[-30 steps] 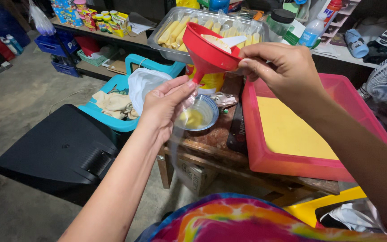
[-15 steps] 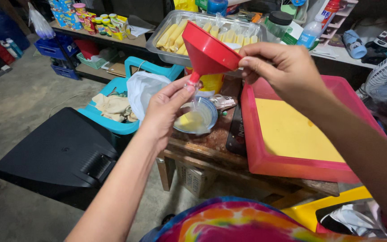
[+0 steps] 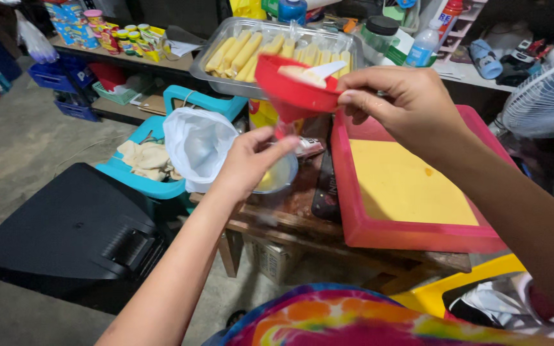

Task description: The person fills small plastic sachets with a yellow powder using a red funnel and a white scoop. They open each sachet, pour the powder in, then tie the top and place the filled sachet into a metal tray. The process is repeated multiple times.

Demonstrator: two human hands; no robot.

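Overhead, the right hand pinches the rim of a red funnel above a small bowl on the wooden bench, while the left hand pinches the funnel's spout from below.

Left forearm bare, reaching from near left edge up toward scene centre, wrist straight. Left hand held back-up, fingers bunched and curled, thumb extended right, tips pinched together. Right arm bare, entering from near right corner, angled toward far centre, wrist bent slightly. Right hand raised higher and farther than left, thumb and forefinger pinched tight, remaining fingers folded beneath. Hands apart, right above left.
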